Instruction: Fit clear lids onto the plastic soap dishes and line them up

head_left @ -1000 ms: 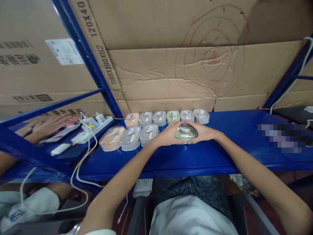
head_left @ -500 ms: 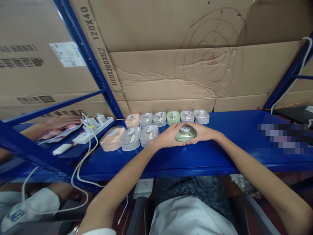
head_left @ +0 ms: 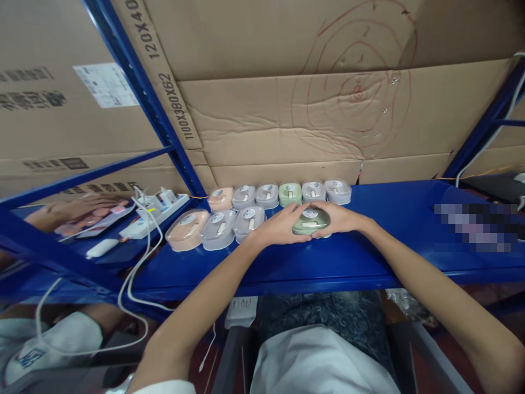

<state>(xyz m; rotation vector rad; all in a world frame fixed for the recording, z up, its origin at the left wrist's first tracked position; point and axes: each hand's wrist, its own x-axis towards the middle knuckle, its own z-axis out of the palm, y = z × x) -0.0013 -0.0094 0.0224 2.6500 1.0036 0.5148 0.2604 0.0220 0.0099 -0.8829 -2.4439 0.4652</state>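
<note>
- Nearest, a white-clad lap sits below the blue shelf point(head_left: 369, 257), both forearms reaching up over its front edge.
- Left hand point(head_left: 279, 227) and right hand point(head_left: 340, 219) meet on the shelf around a green case point(head_left: 310, 221) with a clear lid; the case rests on the shelf surface, cupped from both sides.
- Fingers of each hand are curled and pressed against the case's flanks, fingertips nearly meeting over its far edge.
- Just left of the green case, a front row: a peach case point(head_left: 186, 230) and two grey cases point(head_left: 217, 229), touching side by side.
- Behind the green case, a back row of six small cases point(head_left: 279, 195), one peach, one green, the rest grey, along the foot of the cardboard boxes point(head_left: 287, 120).
- Well left of the green case, past the blue upright, a white power strip point(head_left: 153, 216) with trailing cables.
- Beyond that, another person's hand point(head_left: 74, 210) lies on a flat device.
</note>
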